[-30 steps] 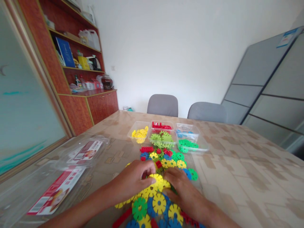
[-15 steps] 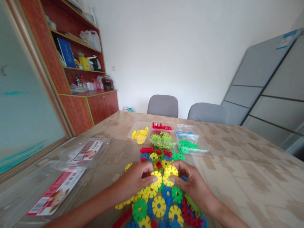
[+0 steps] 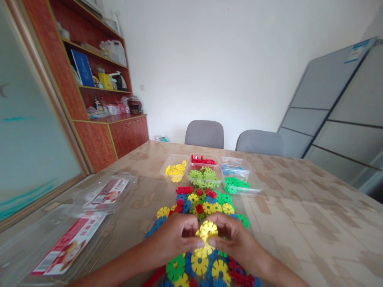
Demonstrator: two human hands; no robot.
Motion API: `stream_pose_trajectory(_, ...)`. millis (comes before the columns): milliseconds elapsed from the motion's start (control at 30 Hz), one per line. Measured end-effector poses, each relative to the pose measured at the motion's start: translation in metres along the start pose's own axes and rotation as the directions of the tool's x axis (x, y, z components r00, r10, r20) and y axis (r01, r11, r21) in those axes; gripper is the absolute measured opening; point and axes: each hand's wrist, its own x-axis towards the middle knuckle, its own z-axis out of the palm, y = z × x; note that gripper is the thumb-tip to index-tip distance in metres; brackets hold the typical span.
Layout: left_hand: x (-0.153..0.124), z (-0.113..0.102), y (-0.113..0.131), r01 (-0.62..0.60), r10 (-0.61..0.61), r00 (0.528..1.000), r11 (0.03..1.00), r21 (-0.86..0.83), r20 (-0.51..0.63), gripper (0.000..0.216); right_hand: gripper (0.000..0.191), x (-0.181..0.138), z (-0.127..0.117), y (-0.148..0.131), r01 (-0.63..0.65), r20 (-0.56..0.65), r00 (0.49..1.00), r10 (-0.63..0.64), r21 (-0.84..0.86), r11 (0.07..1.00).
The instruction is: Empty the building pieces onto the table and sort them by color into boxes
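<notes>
Just above a pile of notched plastic discs, my left hand [image 3: 183, 234] and my right hand [image 3: 229, 234] meet. Both are closed, pinching yellow notched discs [image 3: 208, 229] between thumbs and fingers. These discs overlap, and I cannot tell whether they are joined. Below the hands lie a loose yellow disc [image 3: 199, 264], a green disc [image 3: 175, 268] and blue discs among several others. Red lattice pieces [image 3: 239, 272] sit by my right wrist, and a red bar [image 3: 154, 276] by my left forearm. My hands and arms hide part of the pile.
Beyond the pile stand clear tubs holding yellow discs [image 3: 176, 170], red pieces [image 3: 202, 160], lime pieces [image 3: 204, 177], blue pieces [image 3: 232, 170] and green discs [image 3: 236, 184]. Clear plastic lids with labels [image 3: 70, 245] lie at left. Two grey chairs [image 3: 204, 133] stand behind the table [image 3: 299, 207].
My hands have come closer together and slightly lower. The yellow discs, side by side before, now overlap. More of the pile beyond the hands shows.
</notes>
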Motion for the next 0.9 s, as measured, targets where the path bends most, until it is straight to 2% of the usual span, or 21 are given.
stream_pose_trajectory(233,-0.002,-0.004,0.002,0.006,-0.005,1.0,0.996,0.085,-0.011,0.014,0.025,0.001,-0.015,0.006,0.0,-0.106,0.994,-0.018,-0.166,0.986)
stream_pose_trajectory(400,-0.004,-0.005,0.005,-0.001,0.002,1.0,0.997,0.079,-0.023,0.019,0.028,0.01,-0.048,0.001,0.033,-0.222,0.972,-0.081,-0.209,0.977)
stream_pose_trajectory(567,-0.003,-0.006,0.006,-0.009,0.01,1.0,0.998,0.07,-0.013,0.02,0.041,0.029,-0.105,-0.014,0.025,-0.423,0.888,-0.181,-0.348,0.937)
stream_pose_trajectory(700,-0.003,-0.007,0.006,-0.024,0.024,1.0,0.996,0.09,-0.003,0.019,0.047,0.044,-0.147,-0.018,-0.026,-0.53,0.821,-0.214,-0.408,0.912)
stream_pose_trajectory(800,-0.004,-0.007,0.007,-0.023,0.022,1.0,0.994,0.111,0.01,0.019,0.046,0.052,-0.163,-0.013,-0.059,-0.587,0.777,-0.226,-0.426,0.903)
stream_pose_trajectory(900,-0.005,-0.007,0.008,-0.021,0.02,1.0,0.993,0.119,0.008,0.019,0.049,0.057,-0.163,-0.005,-0.062,-0.594,0.776,-0.213,-0.408,0.911)
